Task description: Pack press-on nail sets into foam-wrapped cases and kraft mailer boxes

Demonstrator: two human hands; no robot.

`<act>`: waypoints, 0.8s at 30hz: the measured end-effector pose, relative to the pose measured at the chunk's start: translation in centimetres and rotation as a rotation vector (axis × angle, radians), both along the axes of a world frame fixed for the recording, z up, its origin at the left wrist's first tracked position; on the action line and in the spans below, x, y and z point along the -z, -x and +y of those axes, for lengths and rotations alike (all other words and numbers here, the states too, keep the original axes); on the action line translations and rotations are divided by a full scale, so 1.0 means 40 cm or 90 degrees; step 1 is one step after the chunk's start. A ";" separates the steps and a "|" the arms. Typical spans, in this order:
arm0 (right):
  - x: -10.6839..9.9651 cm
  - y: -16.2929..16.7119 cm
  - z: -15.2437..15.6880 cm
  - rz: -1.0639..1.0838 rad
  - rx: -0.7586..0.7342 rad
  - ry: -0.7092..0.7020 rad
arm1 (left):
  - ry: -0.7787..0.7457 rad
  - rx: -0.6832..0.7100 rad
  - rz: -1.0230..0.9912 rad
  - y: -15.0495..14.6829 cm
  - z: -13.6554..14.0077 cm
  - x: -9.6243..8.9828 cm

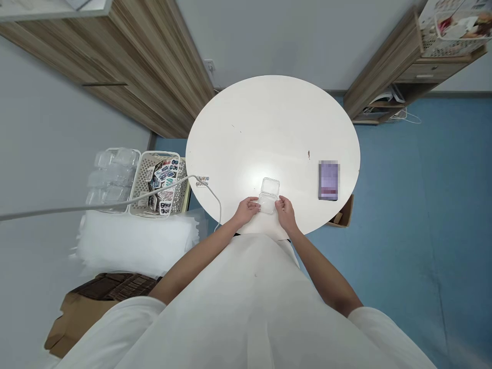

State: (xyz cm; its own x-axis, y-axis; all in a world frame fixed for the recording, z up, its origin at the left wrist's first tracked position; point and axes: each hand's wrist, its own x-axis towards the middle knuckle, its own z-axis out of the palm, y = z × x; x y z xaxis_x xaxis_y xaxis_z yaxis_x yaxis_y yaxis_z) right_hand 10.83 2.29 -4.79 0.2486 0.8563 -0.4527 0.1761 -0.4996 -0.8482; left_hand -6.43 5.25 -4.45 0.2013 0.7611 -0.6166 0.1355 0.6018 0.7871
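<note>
A small clear plastic box (266, 203) is on the white table near its front edge, directly before me. Its hinged lid (271, 186) is swung back, pointing away from me. No contents show inside it. At the box's left side, my left hand (246, 210) pinches the wall between thumb and fingers. My right hand (286, 212) grips the opposite side in the same way. To the left on the table lies a small card of colored beads or studs (202, 181), too small to make out exactly.
The oval white table (269, 113) carries a blurred purple rectangular item (328, 180) at right. A white cable (165, 192) crosses its left edge. Left of it stand a basket of packaged items (137, 189), clear plastic boxes (111, 174) and white sheeting (134, 241). A cardboard box (348, 212) sits below right.
</note>
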 end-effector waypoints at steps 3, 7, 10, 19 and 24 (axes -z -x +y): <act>0.015 0.012 -0.031 -0.058 -0.027 0.016 | -0.009 -0.015 0.029 -0.011 -0.006 0.022; 0.025 0.021 -0.024 -0.105 -0.077 0.023 | -0.078 0.022 0.148 -0.020 -0.009 0.043; 0.025 0.025 -0.013 -0.130 -0.086 0.026 | -0.157 0.087 0.266 -0.025 -0.008 0.042; 0.005 0.037 -0.064 0.010 -0.005 0.079 | -0.147 0.124 0.265 -0.022 -0.031 0.032; -0.009 0.028 -0.022 0.015 -0.014 0.063 | -0.160 0.104 0.274 -0.036 -0.004 0.033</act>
State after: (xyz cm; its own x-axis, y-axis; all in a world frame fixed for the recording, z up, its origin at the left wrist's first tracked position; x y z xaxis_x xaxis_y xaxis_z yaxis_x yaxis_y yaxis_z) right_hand 9.69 1.43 -4.44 0.2192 0.8121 -0.5408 0.1682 -0.5774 -0.7990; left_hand -4.97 5.10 -5.76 0.0984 0.8759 -0.4723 0.5545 0.3458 0.7570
